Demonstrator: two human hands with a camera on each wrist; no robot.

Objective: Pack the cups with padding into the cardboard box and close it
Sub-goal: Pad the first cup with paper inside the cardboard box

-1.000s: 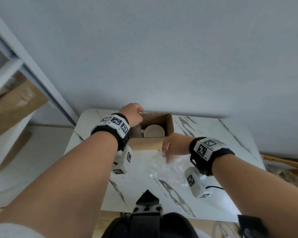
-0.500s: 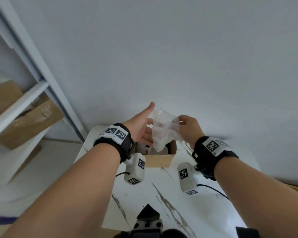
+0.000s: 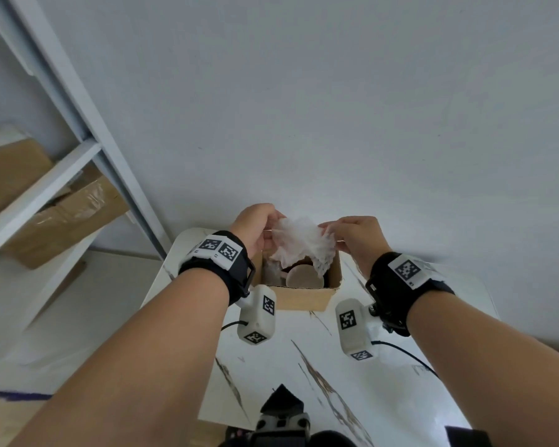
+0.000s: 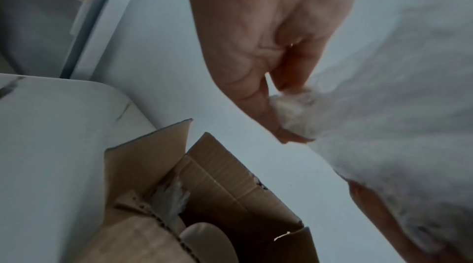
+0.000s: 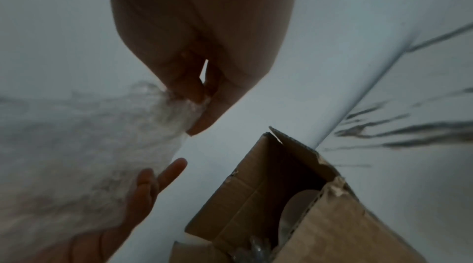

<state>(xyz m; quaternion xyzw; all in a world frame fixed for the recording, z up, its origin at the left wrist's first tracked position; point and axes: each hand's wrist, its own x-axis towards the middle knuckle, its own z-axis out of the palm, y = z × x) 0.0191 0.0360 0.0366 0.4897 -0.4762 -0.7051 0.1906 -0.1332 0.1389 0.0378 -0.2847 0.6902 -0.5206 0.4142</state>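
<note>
Now both hands hold a crumpled sheet of clear plastic padding (image 3: 299, 243) up in the air, directly above the open cardboard box (image 3: 304, 296). A second ago this padding lay flat on the table (image 3: 384, 382) in front of the box, with only the right hand on it; since then it has been lifted, and the left hand (image 3: 255, 229) has left the box rim to take hold too. The left hand pinches the padding's left edge between thumb and curled fingers; the right hand (image 3: 355, 237) pinches the right edge the same way. The sheet sags between them, its lower folds hanging just into the box mouth.

The box sits at the far edge of the white marble-patterned table, against the wall, flaps standing open. Inside, one pale cup (image 3: 305, 276) shows, rim up, with more clear padding (image 3: 270, 272) tucked at its left.

Judging from this, the padding is about to go down over the cup; the flaps are not yet folded shut
</note>
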